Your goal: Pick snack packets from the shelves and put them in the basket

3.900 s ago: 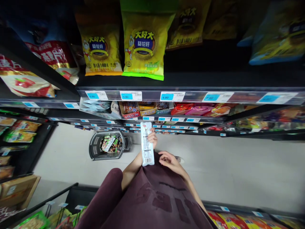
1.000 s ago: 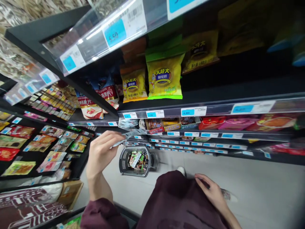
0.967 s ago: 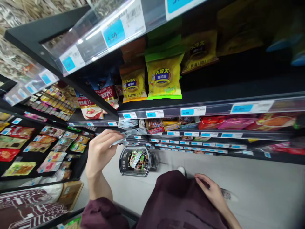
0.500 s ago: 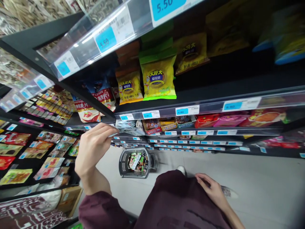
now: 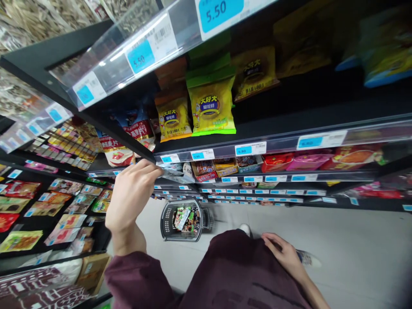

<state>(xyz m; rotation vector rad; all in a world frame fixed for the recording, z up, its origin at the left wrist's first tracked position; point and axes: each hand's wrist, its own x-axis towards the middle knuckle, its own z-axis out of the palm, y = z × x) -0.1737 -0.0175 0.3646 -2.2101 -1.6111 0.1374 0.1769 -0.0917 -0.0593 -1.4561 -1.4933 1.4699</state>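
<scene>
My left hand [image 5: 133, 195] is raised to the lower shelf, palm away from me, with its fingers closed. Its fingertips reach the left end of a pile of pale blue-white packets [image 5: 174, 170]; whatever they pinch is hidden behind the hand. My right hand [image 5: 283, 254] hangs low beside my dark maroon shirt, thumb and fingers a little apart, with nothing seen in it. On the floor below stands a grey shopping basket [image 5: 165, 219] holding several small packets [image 5: 186, 219].
Yellow seed bags [image 5: 212, 107] stand on the shelf above, behind a clear price rail [image 5: 251, 149]. Small snack boxes [image 5: 206, 169] sit right of the pale packets. At left, a rack of hanging packets [image 5: 32, 206] and a cardboard box [image 5: 93, 270] flank me.
My left hand has moved slightly up and right towards the shelf. A pale edge seen at its fingertips is now hidden. The right hand has barely moved.
</scene>
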